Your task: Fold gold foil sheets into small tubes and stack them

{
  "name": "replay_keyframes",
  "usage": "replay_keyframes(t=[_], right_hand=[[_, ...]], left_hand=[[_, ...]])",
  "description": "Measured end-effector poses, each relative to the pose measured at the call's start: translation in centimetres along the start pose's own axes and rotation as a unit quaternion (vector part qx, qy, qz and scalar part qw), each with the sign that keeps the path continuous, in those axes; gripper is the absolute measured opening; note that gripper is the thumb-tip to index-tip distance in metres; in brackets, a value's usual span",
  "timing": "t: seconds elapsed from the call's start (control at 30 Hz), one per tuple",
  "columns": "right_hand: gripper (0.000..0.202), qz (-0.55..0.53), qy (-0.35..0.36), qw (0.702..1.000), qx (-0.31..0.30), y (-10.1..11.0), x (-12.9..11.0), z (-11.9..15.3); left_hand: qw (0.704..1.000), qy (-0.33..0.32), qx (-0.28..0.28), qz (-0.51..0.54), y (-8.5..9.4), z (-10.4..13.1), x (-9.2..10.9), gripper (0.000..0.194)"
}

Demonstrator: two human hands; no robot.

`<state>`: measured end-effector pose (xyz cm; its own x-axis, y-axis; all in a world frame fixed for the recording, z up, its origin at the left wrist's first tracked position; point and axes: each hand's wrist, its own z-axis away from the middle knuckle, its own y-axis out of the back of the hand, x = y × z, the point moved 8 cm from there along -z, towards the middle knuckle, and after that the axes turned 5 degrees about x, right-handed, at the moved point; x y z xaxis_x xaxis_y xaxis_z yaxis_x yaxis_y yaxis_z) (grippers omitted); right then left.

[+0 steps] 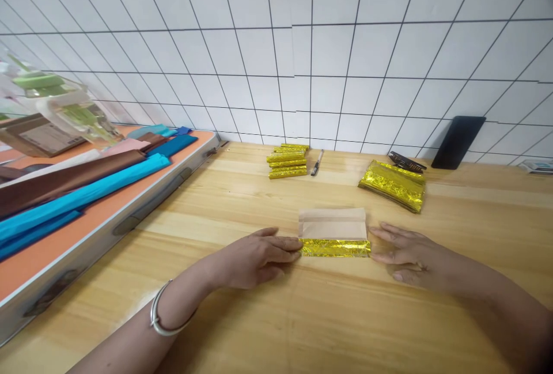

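A sheet of gold foil paper (334, 248) lies on the wooden table, its near part folded over so that a shiny gold strip shows below the plain beige backing (332, 223). My left hand (259, 256) rests flat at the strip's left end, fingertips touching it and fingers stretched out. On the other side, my right hand (410, 256) lies with its fingers spread, fingertips at or close to the sheet's right edge. Neither hand grips anything. A silver bangle (158, 310) circles my left wrist.
Farther back lie several rolled gold foil pieces (287, 162), a pen (317, 163), a stack of gold foil sheets (393, 187), a black stapler (406, 162) and a dark phone (458, 142) against the tiled wall. At left, an orange-topped box (129, 204) bears coloured paper rolls (86, 192) and a bottle (73, 103).
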<state>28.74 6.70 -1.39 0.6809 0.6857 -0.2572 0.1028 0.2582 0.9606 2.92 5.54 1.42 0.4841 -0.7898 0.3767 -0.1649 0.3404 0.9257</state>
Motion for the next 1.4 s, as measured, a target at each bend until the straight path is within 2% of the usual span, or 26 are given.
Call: replay_keyframes(t=[0.13,0.3,0.4,0.5,0.6,0.73,0.83,0.9,0.97,1.03,1.2,1.3,1.4], right_hand=[[0.038,-0.01,-0.001,1.0,0.007,0.0,-0.1,0.1],[0.035,-0.087,-0.022,0.995,0.031,0.2,0.2,-0.1],[0.032,-0.156,-0.04,0.984,0.082,0.5,0.5,-0.7],[0.032,-0.223,-0.083,0.958,0.16,0.7,1.3,-1.1],[0.039,-0.3,-0.156,0.914,0.225,0.3,2.9,-1.1],[0.055,-0.369,-0.245,0.865,0.236,-0.7,4.4,-1.6],[0.06,-0.404,-0.26,0.845,0.236,-0.7,4.6,-2.9],[0.058,-0.412,-0.26,0.839,0.243,-0.6,4.7,-3.8],[0.057,-0.394,-0.265,0.843,0.253,-0.7,5.0,-4.5],[0.056,-0.342,-0.268,0.86,0.268,-0.8,5.2,-4.7],[0.058,-0.129,-0.218,0.912,0.324,-0.5,3.4,-4.5],[0.059,-0.028,-0.203,0.92,0.334,-0.4,2.0,-4.3],[0.062,0.014,-0.207,0.92,0.332,-0.5,1.3,-4.3]], left_hand=[[0.999,-0.005,0.038,-0.02,0.6,0.3,0.4,0.032],[0.992,0.001,0.127,0.014,0.1,-0.3,0.3,0.017],[0.974,0.047,0.213,0.056,-0.3,-1.0,-1.0,0.017],[0.962,0.091,0.239,0.096,-0.8,-1.3,-2.0,0.018],[0.937,0.181,0.256,0.154,-0.7,-0.8,-3.8,0.018],[0.89,0.308,0.272,0.199,-0.7,-0.2,-7.2,0.026],[0.874,0.333,0.269,0.232,-1.0,-1.3,-8.7,0.039],[0.872,0.329,0.266,0.247,-1.1,-2.3,-8.9,0.043],[0.874,0.321,0.267,0.25,-1.2,-3.0,-8.6,0.044],[0.883,0.311,0.273,0.222,-1.3,-3.3,-8.0,0.045],[0.922,0.247,0.287,0.085,-1.0,-3.1,-5.4,0.056],[0.938,0.207,0.276,0.029,-1.2,-3.2,-4.2,0.065],[0.943,0.202,0.265,0.009,-1.3,-3.2,-4.1,0.069]])
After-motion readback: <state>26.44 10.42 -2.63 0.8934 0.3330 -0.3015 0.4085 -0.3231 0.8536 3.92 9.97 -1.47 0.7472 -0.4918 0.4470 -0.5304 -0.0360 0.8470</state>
